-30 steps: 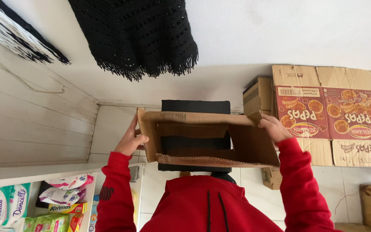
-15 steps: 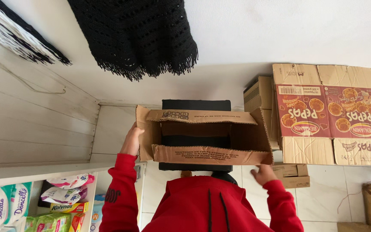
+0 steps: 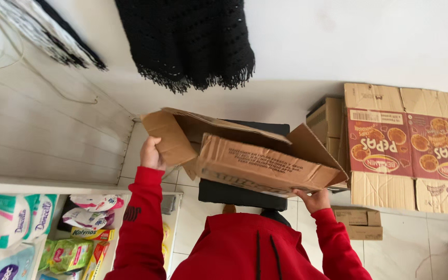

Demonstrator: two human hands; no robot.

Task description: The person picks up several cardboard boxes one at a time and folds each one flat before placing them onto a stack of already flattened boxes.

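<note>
**Box tipped and turned between two hands**

Since the earlier frame the open cardboard box [image 3: 245, 155] had tilted, its near wall swung toward the camera and its flaps splayed. The left hand [image 3: 151, 154] had its fingers closed on the left flap; the right hand [image 3: 315, 199] gripped the box's lower right edge from beneath. Both arms wore red sleeves. The box hung in the air over a black stool [image 3: 239, 193]. Printed cartons [image 3: 405, 150] stood stacked to the right, a black fringed garment [image 3: 187, 41] hung above, and packaged goods [image 3: 22, 233] filled a shelf at left.
</note>
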